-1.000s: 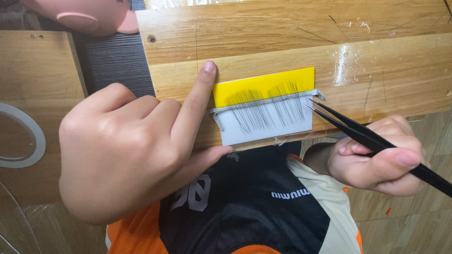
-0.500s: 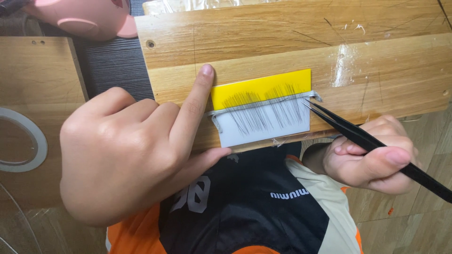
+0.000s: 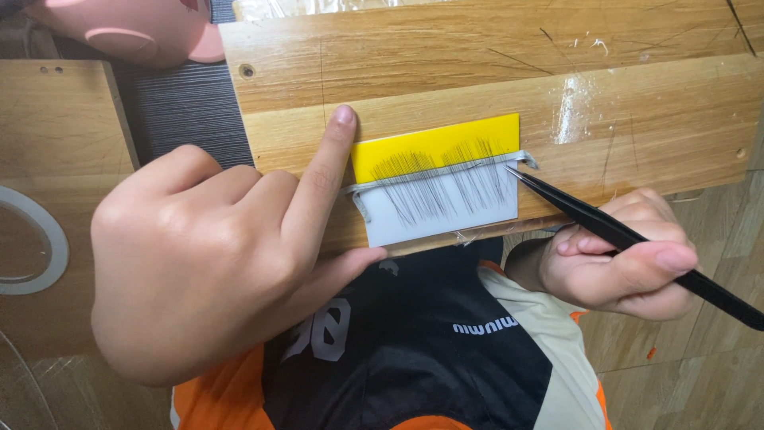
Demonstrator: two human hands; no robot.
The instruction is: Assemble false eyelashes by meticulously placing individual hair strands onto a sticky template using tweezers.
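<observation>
Your left hand (image 3: 215, 263) sits loosely curled at the near-left of the wooden board (image 3: 493, 87), index finger (image 3: 322, 179) stretched out w/ its tip pressed on the board just beside the left edge of the card (image 3: 438, 191); thumb lies along the board's near edge, just below the card's near-left corner. It grips nothing, only pins. Your right hand (image 3: 621, 263), near-right and off the board's edge, is closed in a pinch round the black tweezers (image 3: 605, 231); their points reach far-left to the right end of the tape strip (image 3: 446, 171).

Change vs. the frames a sec ago: very little. Left index is in the same spot; the tweezer points have crept from just below the strip's right end to right at it. Judged from that, you're at the picking stage on the right-hand tuft, w/ the card held steady.

Card: yellow on its far half, white on its near half, lying flat near the board's near edge, btwn the two hands. Fine dark lashes (image 3: 442, 187) fan across both halves under the strip.

Also in view: pink rounded object (image 3: 135, 32) far-left, tape roll (image 3: 36, 247) at the left edge, orange-and-black shirt (image 3: 414, 350) nearest you.
</observation>
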